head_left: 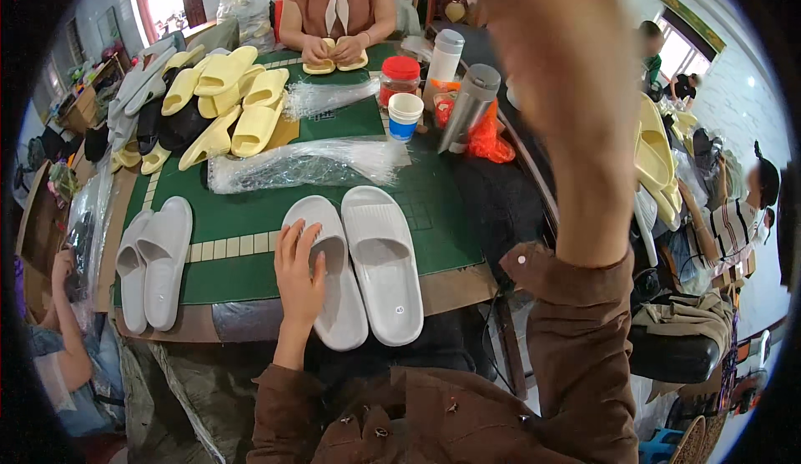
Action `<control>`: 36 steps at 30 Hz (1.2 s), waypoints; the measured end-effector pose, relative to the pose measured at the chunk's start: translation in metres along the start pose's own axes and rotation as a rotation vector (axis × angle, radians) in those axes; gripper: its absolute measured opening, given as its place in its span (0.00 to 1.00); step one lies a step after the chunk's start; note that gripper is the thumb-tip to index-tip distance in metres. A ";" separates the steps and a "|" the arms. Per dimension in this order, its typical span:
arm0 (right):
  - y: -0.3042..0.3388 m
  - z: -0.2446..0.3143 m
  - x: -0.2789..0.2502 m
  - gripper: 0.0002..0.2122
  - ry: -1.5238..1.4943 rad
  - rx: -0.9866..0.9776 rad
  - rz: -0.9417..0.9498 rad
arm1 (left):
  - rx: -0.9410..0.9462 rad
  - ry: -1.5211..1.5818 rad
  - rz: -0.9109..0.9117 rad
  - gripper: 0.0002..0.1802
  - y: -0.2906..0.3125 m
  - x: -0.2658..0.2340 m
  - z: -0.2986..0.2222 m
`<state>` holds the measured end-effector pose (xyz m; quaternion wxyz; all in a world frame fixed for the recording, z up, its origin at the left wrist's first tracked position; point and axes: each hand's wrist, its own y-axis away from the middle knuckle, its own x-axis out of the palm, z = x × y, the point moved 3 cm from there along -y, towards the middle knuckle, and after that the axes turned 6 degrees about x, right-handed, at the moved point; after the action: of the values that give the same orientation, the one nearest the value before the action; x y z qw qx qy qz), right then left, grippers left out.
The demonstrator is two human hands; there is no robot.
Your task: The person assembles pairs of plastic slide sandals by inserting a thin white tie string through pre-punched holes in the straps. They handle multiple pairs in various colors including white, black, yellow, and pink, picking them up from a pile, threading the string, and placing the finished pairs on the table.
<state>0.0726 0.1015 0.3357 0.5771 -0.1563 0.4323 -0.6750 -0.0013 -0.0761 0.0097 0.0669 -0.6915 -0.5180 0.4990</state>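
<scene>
A pair of light grey slippers lies on the table's near edge in front of me, toes pointing away. My left hand rests on the left slipper, its fingers spread over the strap and side. Right beside it lies the other slipper, with a small round white sticker on the heel; no hand touches it. My right hand is raised close to the camera, smeared by motion, and its fingers cannot be made out. Further left, a second grey pair sits side by side, one slipper overlapping the other.
Clear plastic bags lie across the green mat. Yellow slippers are heaped at the back left. A paper cup, red-lidded jar and steel flask stand back right. Opposite, a person handles yellow slippers.
</scene>
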 end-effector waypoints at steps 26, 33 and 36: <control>0.235 -0.307 0.041 0.10 0.018 0.951 -0.492 | -0.012 0.020 0.001 0.26 0.005 0.008 -0.011; 0.224 -0.303 0.025 0.11 0.263 0.972 -0.322 | 0.027 -0.001 0.017 0.28 0.004 0.019 -0.031; 0.227 -0.301 0.023 0.09 0.213 0.998 -0.375 | 0.029 0.002 0.033 0.27 0.005 0.020 -0.029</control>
<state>-0.0018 0.2108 -0.0182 0.4038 0.1315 0.0802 -0.9018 0.0232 -0.0507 0.0086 0.0693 -0.6993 -0.4991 0.5070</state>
